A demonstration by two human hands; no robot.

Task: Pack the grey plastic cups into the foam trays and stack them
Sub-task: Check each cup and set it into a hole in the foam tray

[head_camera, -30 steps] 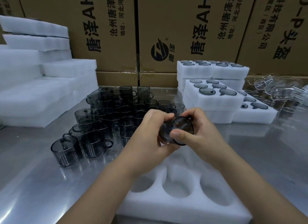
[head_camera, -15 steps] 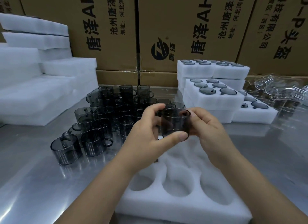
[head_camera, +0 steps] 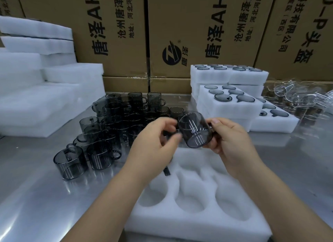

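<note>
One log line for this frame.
right hand grips tilted grey transparent plastic cup | left hand beside it, contact unclear | white foam tray below, visible pockets empty

Both hands hold one grey cup [head_camera: 195,130] tilted in the air above the far edge of a near foam tray [head_camera: 180,222], whose round pockets hold nothing. The right hand [head_camera: 232,139] grips its right side; the left hand [head_camera: 156,146], blurred, pinches its left side. Loose grey cups [head_camera: 117,119] crowd the metal table [head_camera: 45,196] to the left. Filled foam trays [head_camera: 225,113] are stacked far right, plain foam slabs [head_camera: 36,97] far left, and cardboard boxes [head_camera: 198,25] behind.
</note>
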